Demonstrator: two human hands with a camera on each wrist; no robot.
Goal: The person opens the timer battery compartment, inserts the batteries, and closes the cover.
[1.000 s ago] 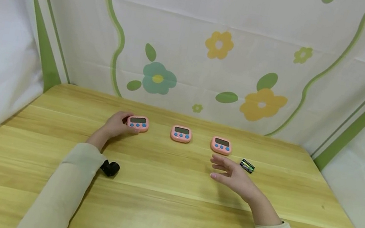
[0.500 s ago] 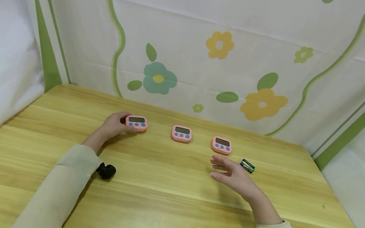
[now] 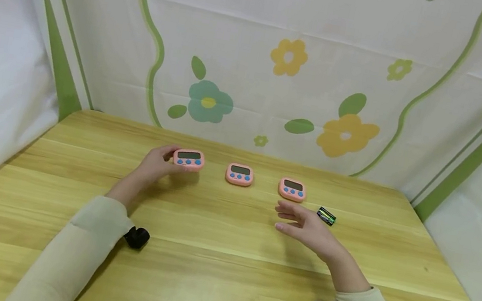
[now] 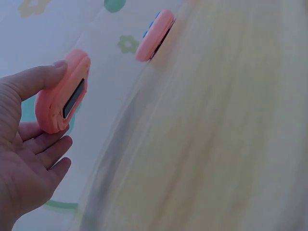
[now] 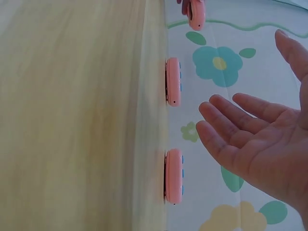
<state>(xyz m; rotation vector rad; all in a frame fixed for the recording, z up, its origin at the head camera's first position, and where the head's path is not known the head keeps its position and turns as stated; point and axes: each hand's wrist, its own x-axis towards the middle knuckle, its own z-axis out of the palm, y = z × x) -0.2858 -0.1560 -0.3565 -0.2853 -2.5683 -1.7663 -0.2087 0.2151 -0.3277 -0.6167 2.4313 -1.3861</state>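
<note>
My left hand (image 3: 156,163) pinches a pink digital timer (image 3: 189,159) between thumb and fingers, its screen and blue buttons facing up. The left wrist view shows this timer (image 4: 62,94) off the table, with a dark rectangular patch on its back. To its right, a second pink timer (image 3: 239,174) rests on the table, and a third timer (image 3: 292,189) sits farther right. My right hand (image 3: 307,228) hovers just in front of the third timer, fingers extended and holding nothing; its open palm (image 5: 264,139) shows in the right wrist view. Small batteries (image 3: 326,216) lie beside that hand.
The wooden table (image 3: 209,274) ends at the back against a white flowered cloth (image 3: 248,55). White cloth also hangs at the left and right sides. Black wrist cameras (image 3: 137,237) stick out from both beige sleeves, low over the table.
My left hand has lifted its timer off the table, after a slight shift left, and moved it a little to the right. The right hand has stayed nearly still.
</note>
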